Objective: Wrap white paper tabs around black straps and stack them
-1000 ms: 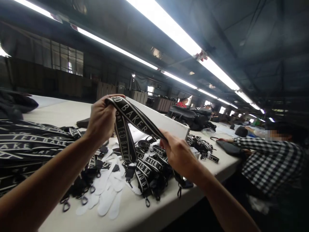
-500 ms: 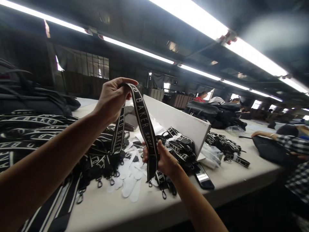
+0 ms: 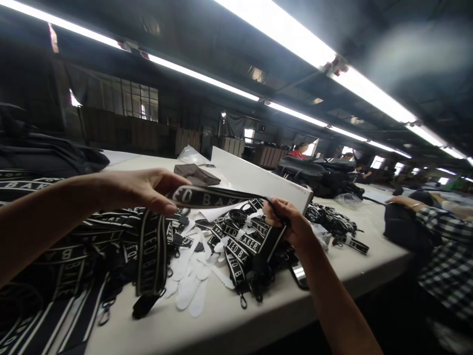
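Note:
A black webbing strap (image 3: pixel 210 197) with white lettering stretches between my two hands above the table. My left hand (image 3: pixel 148 190) is closed on it, thumb below and fingers above, and a length with a dark end piece hangs beneath that hand. My right hand (image 3: pixel 286 219) grips the strap farther along, with another part dropping below the fist. Under the hands lie bundled straps (image 3: pixel 236 241), some wrapped in white bands, with metal clips at their ends. White paper strips (image 3: pixel 192 288) with rounded ends are scattered beside them.
More loose straps (image 3: pixel 74 256) are heaped at the left. A white board (image 3: pixel 258 172) stands upright behind the bundles. A phone (image 3: pixel 300 276) lies near the front edge, partly hidden by my right arm. At the right, a person in a checked sleeve (image 3: pixel 436 222) handles a black bag (image 3: pixel 401 227).
My left hand has come down, and my right hand has moved up and to the right. The strap, arched before, now runs nearly level between them. The view has turned slightly right.

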`<state>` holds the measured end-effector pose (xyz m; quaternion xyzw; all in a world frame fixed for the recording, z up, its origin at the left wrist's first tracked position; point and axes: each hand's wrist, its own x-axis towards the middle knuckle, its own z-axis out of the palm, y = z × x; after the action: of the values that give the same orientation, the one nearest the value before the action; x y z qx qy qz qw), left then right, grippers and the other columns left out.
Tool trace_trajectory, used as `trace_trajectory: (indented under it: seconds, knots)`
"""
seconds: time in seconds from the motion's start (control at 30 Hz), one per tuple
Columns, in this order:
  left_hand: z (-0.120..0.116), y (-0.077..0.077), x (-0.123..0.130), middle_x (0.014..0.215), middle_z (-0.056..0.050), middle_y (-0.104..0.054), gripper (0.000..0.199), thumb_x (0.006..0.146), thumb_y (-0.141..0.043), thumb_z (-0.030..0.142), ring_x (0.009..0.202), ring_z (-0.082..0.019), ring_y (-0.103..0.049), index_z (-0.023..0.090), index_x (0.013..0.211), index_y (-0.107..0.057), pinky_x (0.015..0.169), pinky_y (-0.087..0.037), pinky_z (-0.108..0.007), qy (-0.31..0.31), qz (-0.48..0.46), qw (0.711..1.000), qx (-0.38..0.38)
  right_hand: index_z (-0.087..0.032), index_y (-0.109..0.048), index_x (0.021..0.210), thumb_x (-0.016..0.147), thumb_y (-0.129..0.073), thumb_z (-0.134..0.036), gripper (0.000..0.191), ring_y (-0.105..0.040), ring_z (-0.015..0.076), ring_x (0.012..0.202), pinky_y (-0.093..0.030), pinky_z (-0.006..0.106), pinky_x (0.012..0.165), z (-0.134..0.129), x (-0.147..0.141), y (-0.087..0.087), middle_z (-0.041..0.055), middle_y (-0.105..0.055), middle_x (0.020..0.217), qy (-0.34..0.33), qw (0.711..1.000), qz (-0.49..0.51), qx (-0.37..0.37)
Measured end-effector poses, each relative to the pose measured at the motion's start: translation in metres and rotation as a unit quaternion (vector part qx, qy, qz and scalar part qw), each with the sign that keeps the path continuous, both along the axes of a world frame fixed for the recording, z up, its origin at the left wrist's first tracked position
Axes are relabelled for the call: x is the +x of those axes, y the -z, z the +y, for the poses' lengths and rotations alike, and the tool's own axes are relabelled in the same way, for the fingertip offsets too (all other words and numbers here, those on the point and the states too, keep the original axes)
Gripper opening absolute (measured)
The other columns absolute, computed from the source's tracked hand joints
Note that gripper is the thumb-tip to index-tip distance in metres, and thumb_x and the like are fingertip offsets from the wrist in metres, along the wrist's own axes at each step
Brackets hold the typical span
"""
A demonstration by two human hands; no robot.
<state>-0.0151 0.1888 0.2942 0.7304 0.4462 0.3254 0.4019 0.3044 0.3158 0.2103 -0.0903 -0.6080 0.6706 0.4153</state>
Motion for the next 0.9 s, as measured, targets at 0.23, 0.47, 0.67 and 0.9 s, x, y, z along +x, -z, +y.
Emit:
trace_trajectory:
  seconds: [0.23,0.47,0.67,0.9]
  knots:
    - [-0.007,-0.001,0.023,0.055,-0.001,-0.056,0.028,0.079,-0.071,0.042,0.045,-0.012,-0.047,0.015,0.08,-0.075,0.042,-0.03,-0.019,-0.094,0.115,0.974,0.172,-0.017,-0.047,0.064,0.071,-0.084,-0.039,0.043,-0.02,0.0069,0.051,-0.023,0.013,0.037,0.001,0.025,-0.039,-0.0054,-0.027,0.063,0.077,0.994,0.072,0.043]
    - [0.0,-0.02,0.069,0.079,-0.001,-0.069,0.013,0.085,-0.061,0.015,0.064,-0.015,-0.065,0.021,0.097,-0.064,0.057,-0.047,-0.022,-0.293,-0.137,0.821,0.471,-0.017,-0.064,0.081,0.071,-0.084,-0.04,0.032,-0.032,0.0042,0.044,-0.024,0.016,0.037,-0.035,-0.01,0.011,-0.0034,-0.048,0.063,0.091,0.996,0.015,0.014]
    - [0.008,-0.021,0.088,0.095,-0.006,-0.07,0.022,0.087,-0.054,0.011,0.085,-0.02,-0.067,0.019,0.104,-0.066,0.073,-0.054,-0.031,-0.256,-0.214,0.82,0.465,-0.019,-0.069,0.079,0.081,-0.076,-0.04,0.022,-0.059,0.0156,0.085,-0.051,0.026,0.074,-0.063,-0.065,0.047,0.0051,-0.061,0.102,0.056,0.995,0.031,0.073]
    - [0.012,-0.026,0.093,0.07,-0.003,-0.06,0.019,0.087,-0.05,0.0,0.068,-0.015,-0.063,0.012,0.096,-0.061,0.064,-0.051,-0.027,-0.264,-0.428,0.812,0.297,-0.02,-0.069,0.077,0.081,-0.076,-0.037,0.019,-0.051,0.0224,0.122,-0.039,0.037,0.108,-0.062,-0.096,0.046,0.0056,-0.055,0.131,0.073,0.984,0.042,0.156]
